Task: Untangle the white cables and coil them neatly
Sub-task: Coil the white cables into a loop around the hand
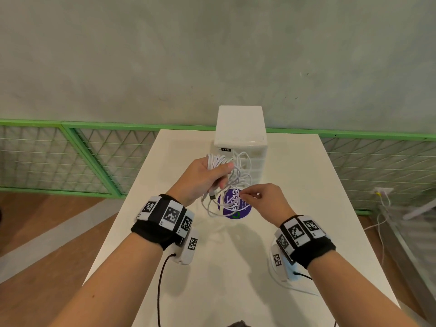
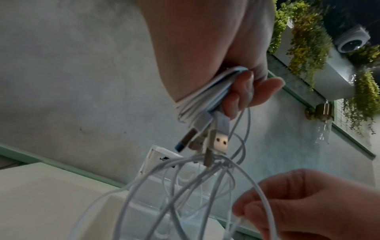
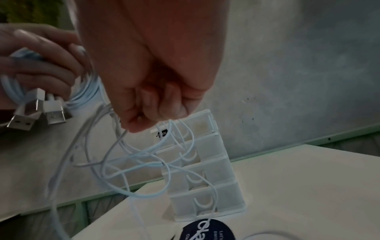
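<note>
Several thin white rubbery cables (image 1: 232,178) hang between our hands above the table. Our left hand (image 1: 205,178) clenches the gathered bundle with its USB plugs (image 2: 205,139) dangling just below the fingers (image 2: 238,95); our right hand (image 1: 264,199) pinches one loose strand. We judge them light, limp and springy, best taken near a plug end. Beyond stands a white plastic drawer box (image 1: 240,128).

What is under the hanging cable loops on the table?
A round purple sticker lies on the white table below the loops of the cables. The loops and the right hand cover part of its print.
</note>
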The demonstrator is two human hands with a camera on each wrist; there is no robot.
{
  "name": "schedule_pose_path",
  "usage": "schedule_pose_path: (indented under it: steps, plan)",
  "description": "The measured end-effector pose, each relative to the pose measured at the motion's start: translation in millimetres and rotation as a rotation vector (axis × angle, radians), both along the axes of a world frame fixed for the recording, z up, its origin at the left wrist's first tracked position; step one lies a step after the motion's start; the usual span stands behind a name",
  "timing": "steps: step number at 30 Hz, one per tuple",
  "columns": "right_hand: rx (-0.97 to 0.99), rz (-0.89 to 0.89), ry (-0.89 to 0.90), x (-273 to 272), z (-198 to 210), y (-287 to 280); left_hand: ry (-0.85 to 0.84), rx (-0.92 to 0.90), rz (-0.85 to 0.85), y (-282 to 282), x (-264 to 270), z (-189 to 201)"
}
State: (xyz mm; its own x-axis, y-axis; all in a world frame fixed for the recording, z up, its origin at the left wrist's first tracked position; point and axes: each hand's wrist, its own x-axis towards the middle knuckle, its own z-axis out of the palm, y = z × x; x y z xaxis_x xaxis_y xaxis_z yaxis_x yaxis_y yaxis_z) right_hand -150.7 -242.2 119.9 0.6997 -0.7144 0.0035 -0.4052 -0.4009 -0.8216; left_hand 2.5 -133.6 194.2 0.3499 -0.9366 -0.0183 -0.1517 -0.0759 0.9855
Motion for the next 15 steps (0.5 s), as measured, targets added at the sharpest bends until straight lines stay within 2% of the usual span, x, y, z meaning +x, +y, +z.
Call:
schedule_pose_path:
  steps: [4, 10, 12, 15]
  plan:
    - [0.195, 0.175, -0.013, 9.5, 4.3, 11.4, -0.018, 0.033, -0.019, -2.3, -3.2, -5.1]
    - [0.323, -0.068, -0.357, 8.7, 16.5, 8.1, -0.293, 0.122, 0.147, 1.8, 5.3, -22.8]
    - [0.355, -0.07, -0.382, 9.0, 18.3, 8.8, -0.299, 0.177, 0.209, 2.1, 8.9, -34.4]
    - [0.36, -0.07, -0.398, 11.4, 20.4, 12.1, -0.269, 0.242, 0.181, 1.4, 4.8, -41.2]
